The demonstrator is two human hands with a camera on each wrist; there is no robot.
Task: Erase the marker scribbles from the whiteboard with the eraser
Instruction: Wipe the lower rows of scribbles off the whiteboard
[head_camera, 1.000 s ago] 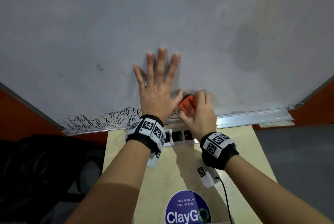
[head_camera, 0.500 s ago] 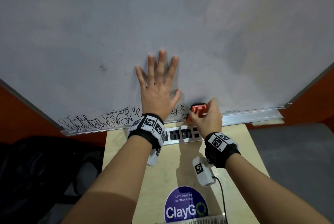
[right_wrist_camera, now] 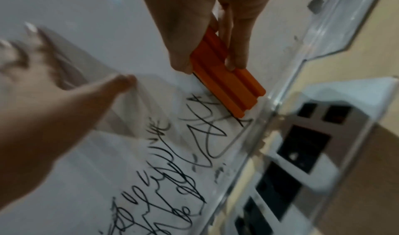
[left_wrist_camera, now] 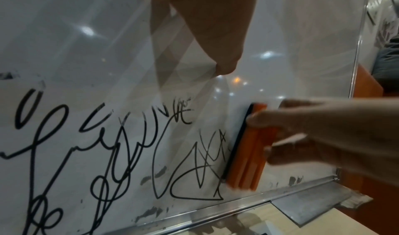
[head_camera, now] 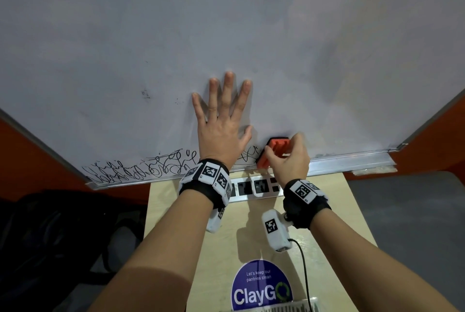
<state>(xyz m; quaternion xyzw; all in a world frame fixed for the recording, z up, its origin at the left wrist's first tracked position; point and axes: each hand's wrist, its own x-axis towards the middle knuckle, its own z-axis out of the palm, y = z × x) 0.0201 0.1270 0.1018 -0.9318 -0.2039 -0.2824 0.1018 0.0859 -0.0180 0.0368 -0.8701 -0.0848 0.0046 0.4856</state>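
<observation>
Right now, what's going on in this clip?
A person is wiping a white whiteboard clean. The right hand grips an orange block eraser pressed flat on the board just above its metal tray rail, at the right end of the black marker scribbles. The left hand lies spread flat on the board beside it. A band of scribbles along the bottom edge, to the eraser's left, is not yet wiped.

Blk wristbands [head_camera: 205, 187] w/ tag markers
</observation>
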